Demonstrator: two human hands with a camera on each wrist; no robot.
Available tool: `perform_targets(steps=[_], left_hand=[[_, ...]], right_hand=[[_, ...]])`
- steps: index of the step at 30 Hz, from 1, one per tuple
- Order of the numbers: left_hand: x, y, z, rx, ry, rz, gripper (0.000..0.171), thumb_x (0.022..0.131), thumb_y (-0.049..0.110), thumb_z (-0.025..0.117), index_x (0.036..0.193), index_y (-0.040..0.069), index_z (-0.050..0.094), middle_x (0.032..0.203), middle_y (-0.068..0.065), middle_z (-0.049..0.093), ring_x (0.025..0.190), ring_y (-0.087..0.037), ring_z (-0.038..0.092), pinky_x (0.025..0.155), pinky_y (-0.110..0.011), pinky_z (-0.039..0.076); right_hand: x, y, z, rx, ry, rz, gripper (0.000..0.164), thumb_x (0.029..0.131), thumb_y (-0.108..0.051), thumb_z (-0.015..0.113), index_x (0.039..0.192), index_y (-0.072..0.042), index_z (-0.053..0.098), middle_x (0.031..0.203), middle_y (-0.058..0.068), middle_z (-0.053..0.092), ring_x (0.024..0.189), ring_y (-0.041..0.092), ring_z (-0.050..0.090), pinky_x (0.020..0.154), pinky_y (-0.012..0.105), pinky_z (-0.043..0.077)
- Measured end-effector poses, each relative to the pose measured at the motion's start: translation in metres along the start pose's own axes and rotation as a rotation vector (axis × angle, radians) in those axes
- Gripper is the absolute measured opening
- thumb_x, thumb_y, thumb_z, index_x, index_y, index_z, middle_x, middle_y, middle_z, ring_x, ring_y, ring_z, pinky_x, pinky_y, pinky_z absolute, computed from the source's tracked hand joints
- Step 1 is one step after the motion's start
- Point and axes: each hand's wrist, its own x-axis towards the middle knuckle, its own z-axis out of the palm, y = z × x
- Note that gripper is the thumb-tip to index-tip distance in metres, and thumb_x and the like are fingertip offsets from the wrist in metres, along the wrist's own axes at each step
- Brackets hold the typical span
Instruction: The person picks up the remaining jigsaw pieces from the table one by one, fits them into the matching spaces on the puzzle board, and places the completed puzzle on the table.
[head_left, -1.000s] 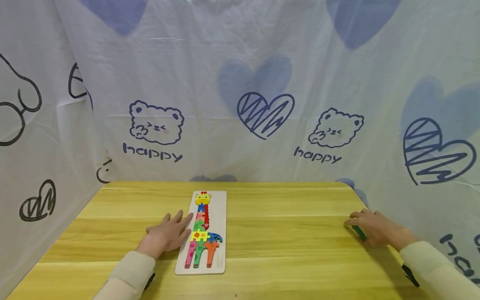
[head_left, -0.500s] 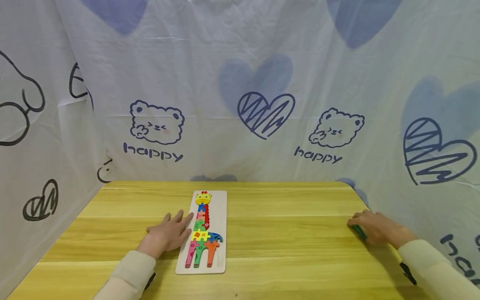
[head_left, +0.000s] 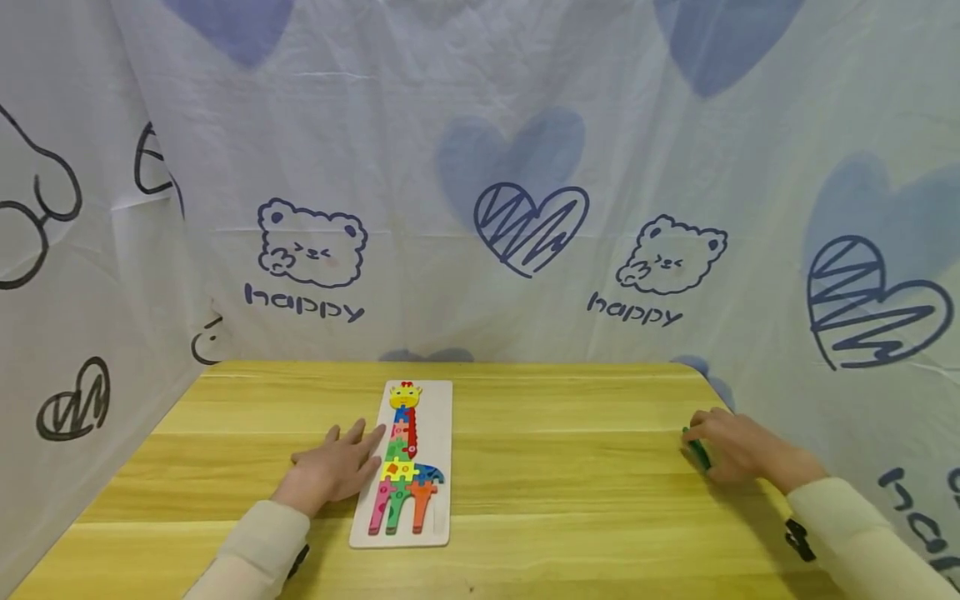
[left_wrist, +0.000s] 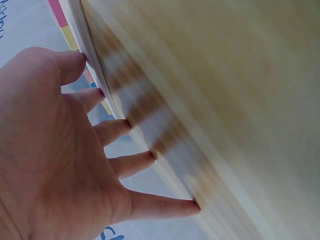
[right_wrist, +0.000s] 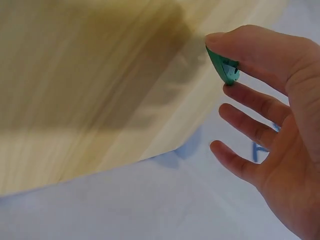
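A white puzzle board (head_left: 439, 433) lies on the left half of the table, carrying a giraffe puzzle (head_left: 405, 472) of several coloured pieces. A pale recess shows beside the orange leg at its lower right. My left hand (head_left: 335, 472) has its fingers spread; its fingertips rest on the tabletop and against the board's left edge. Over the table's right side, my right hand (head_left: 738, 446) pinches a green puzzle piece (head_left: 697, 450) between thumb and index finger. In the right wrist view the green puzzle piece (right_wrist: 223, 67) is held above the tabletop, the other fingers spread apart.
The wooden table (head_left: 570, 483) ends at a white curtain (head_left: 420, 275) printed with hearts and bears, which hangs behind it and along both sides. The table's right edge runs close to my right hand.
My right hand first drifts slightly right, then moves left and a little away from me with the green puzzle piece pinched. The left hand and the board stay in place.
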Motion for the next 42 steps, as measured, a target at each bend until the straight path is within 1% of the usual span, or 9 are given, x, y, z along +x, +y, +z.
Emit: perform_targets(steps=[4, 6, 9, 17, 25, 29, 34, 38, 42], left_hand=[[-0.002, 0.000, -0.001, 0.001, 0.002, -0.004, 0.060, 0.109, 0.044, 0.042, 0.163, 0.022, 0.032, 0.170, -0.020, 0.026, 0.150, -0.060, 0.025, 0.092, -0.094, 0.031], [-0.002, 0.000, -0.001, 0.003, 0.005, -0.003, 0.059, 0.109, 0.044, 0.042, 0.163, 0.022, 0.032, 0.170, -0.020, 0.027, 0.150, -0.060, 0.026, 0.092, -0.093, 0.031], [-0.002, 0.000, -0.001, 0.004, 0.007, -0.001, 0.059, 0.109, 0.044, 0.042, 0.163, 0.022, 0.033, 0.170, -0.020, 0.027, 0.150, -0.060, 0.026, 0.092, -0.093, 0.031], [0.000, 0.000, -0.001, 0.002, 0.003, 0.001, 0.060, 0.109, 0.044, 0.042, 0.163, 0.022, 0.032, 0.170, -0.020, 0.027, 0.150, -0.060, 0.026, 0.091, -0.094, 0.031], [0.000, 0.000, 0.000, 0.006, 0.002, 0.002, 0.060, 0.108, 0.044, 0.042, 0.163, 0.022, 0.032, 0.170, -0.020, 0.027, 0.150, -0.060, 0.026, 0.090, -0.094, 0.032], [0.000, 0.000, -0.001, 0.010, 0.004, 0.003, 0.060, 0.109, 0.045, 0.041, 0.163, 0.022, 0.032, 0.170, -0.020, 0.027, 0.150, -0.061, 0.026, 0.090, -0.094, 0.032], [0.000, 0.000, -0.001, 0.004, 0.004, 0.005, 0.060, 0.109, 0.045, 0.041, 0.163, 0.022, 0.032, 0.170, -0.020, 0.027, 0.150, -0.061, 0.026, 0.090, -0.094, 0.031], [0.000, 0.000, -0.001, -0.002, 0.002, 0.007, 0.060, 0.109, 0.045, 0.042, 0.163, 0.022, 0.033, 0.170, -0.020, 0.027, 0.150, -0.061, 0.026, 0.091, -0.094, 0.030], [-0.001, 0.001, -0.001, 0.000, 0.005, 0.006, 0.060, 0.108, 0.045, 0.042, 0.163, 0.022, 0.033, 0.170, -0.020, 0.027, 0.150, -0.060, 0.026, 0.091, -0.094, 0.030]], right_hand=[[0.011, -0.020, -0.010, 0.039, 0.031, 0.005, 0.050, 0.069, -0.015, 0.087, 0.117, -0.008, 0.077, 0.113, 0.011, 0.068, 0.099, 0.034, 0.064, 0.072, 0.050, 0.058], [0.017, -0.029, -0.011, 0.054, 0.052, -0.008, 0.051, 0.070, -0.019, 0.090, 0.118, -0.008, 0.076, 0.113, 0.012, 0.067, 0.101, 0.035, 0.064, 0.071, 0.051, 0.056], [0.027, -0.044, -0.009, 0.077, 0.057, -0.016, 0.050, 0.072, -0.021, 0.089, 0.119, -0.010, 0.076, 0.114, 0.010, 0.067, 0.102, 0.033, 0.063, 0.070, 0.050, 0.054], [0.056, -0.076, -0.007, 0.129, 0.062, -0.042, 0.051, 0.073, -0.016, 0.084, 0.123, -0.010, 0.076, 0.116, 0.010, 0.066, 0.105, 0.031, 0.062, 0.076, 0.048, 0.055], [0.081, -0.105, -0.008, 0.135, 0.079, -0.089, 0.052, 0.075, -0.019, 0.083, 0.125, -0.010, 0.075, 0.118, 0.008, 0.067, 0.107, 0.028, 0.062, 0.081, 0.045, 0.055], [0.092, -0.120, -0.009, 0.154, 0.099, -0.111, 0.051, 0.077, -0.022, 0.083, 0.126, -0.010, 0.075, 0.118, 0.008, 0.067, 0.105, 0.025, 0.062, 0.083, 0.044, 0.055], [0.103, -0.138, -0.009, 0.175, 0.106, -0.136, 0.052, 0.078, -0.027, 0.083, 0.127, -0.009, 0.074, 0.118, 0.008, 0.067, 0.104, 0.024, 0.061, 0.080, 0.040, 0.054], [0.109, -0.149, -0.008, 0.181, 0.109, -0.163, 0.054, 0.079, -0.030, 0.083, 0.128, -0.009, 0.074, 0.116, 0.008, 0.067, 0.102, 0.023, 0.061, 0.078, 0.036, 0.053], [0.113, -0.159, -0.008, 0.176, 0.119, -0.172, 0.054, 0.079, -0.032, 0.083, 0.128, -0.011, 0.074, 0.116, 0.007, 0.067, 0.102, 0.023, 0.061, 0.078, 0.035, 0.053]])
